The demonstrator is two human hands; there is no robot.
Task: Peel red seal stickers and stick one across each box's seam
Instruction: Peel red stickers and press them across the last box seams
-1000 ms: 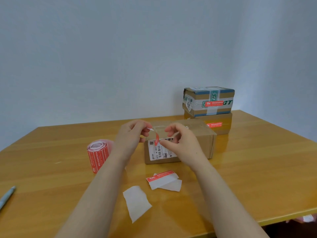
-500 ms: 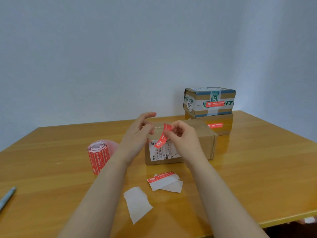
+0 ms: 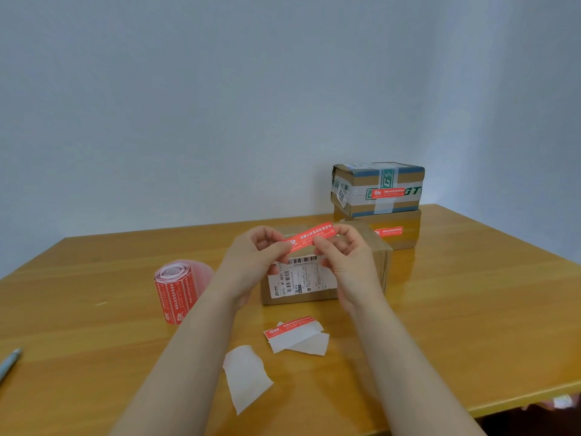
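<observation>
A peeled red seal sticker (image 3: pixel 311 236) is stretched flat between my two hands, its printed side towards me. My left hand (image 3: pixel 251 259) pinches its lower left end, and my right hand (image 3: pixel 345 256) holds its right part. Both hover just above the brown cardboard box (image 3: pixel 379 262) with a white shipping label (image 3: pixel 301 278) on its near face. The box top is mostly hidden by my hands. At the back right two more boxes are stacked, the upper one (image 3: pixel 377 187) and the lower one (image 3: pixel 399 229), each with a red sticker on its front.
A roll of red stickers (image 3: pixel 176 291) stands left of the near box. White backing scraps (image 3: pixel 246 374) and a piece with a red sticker strip (image 3: pixel 295 335) lie in front. A pen (image 3: pixel 9 363) rests at the left edge of the wooden table (image 3: pixel 471 309).
The sticker was a curled piece dangling from my fingers; now it is pulled out straight between both hands and raised a little above the near box.
</observation>
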